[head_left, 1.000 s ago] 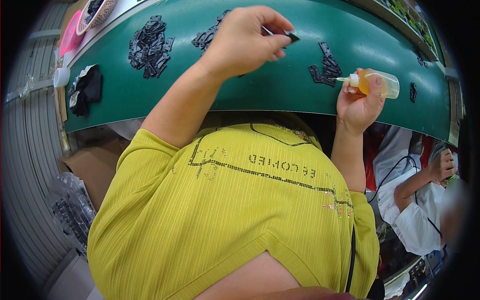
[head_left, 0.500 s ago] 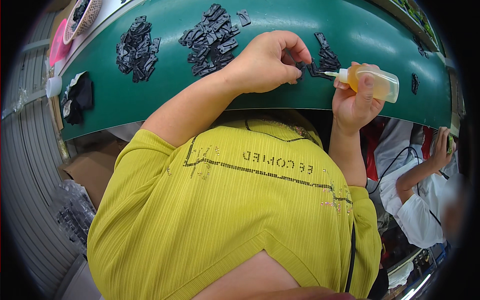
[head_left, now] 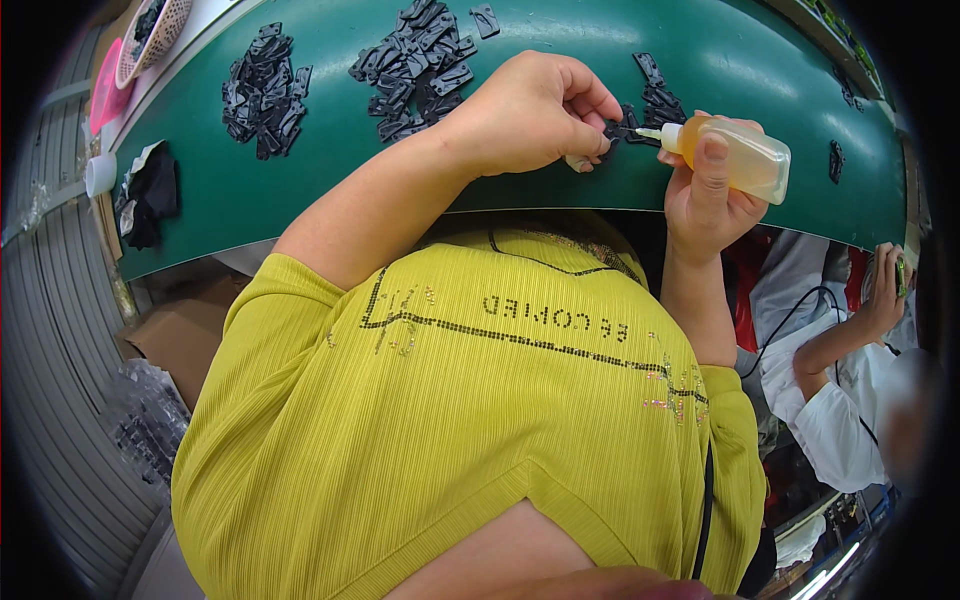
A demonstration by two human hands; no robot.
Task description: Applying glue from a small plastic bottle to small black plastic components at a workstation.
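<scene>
My left hand (head_left: 545,115) is closed in a pinch on a small black plastic part (head_left: 612,133), which its fingers partly cover. In my right hand (head_left: 712,195) is a clear squeeze bottle (head_left: 745,160) of yellowish liquid, tipped sideways with its thin nozzle (head_left: 648,132) pointing left. The nozzle's fine tip is at the held part; whether they touch I cannot tell. Just beyond the tip, a row of overlapping black plastic parts (head_left: 658,98) lies on the green table (head_left: 330,190).
Two heaps of black parts, the left heap (head_left: 265,95) and the middle heap (head_left: 412,75), lie on the table, with a single part (head_left: 485,20) beyond. A black cloth (head_left: 150,200), white cup-like item (head_left: 101,175) and basket (head_left: 158,45) are leftward. A co-worker's arm (head_left: 850,340) shows at right.
The bottle's nozzle has moved slightly left and up, closer to my left fingertips. My left hand has turned a little with the part. The whole view has shifted slightly.
</scene>
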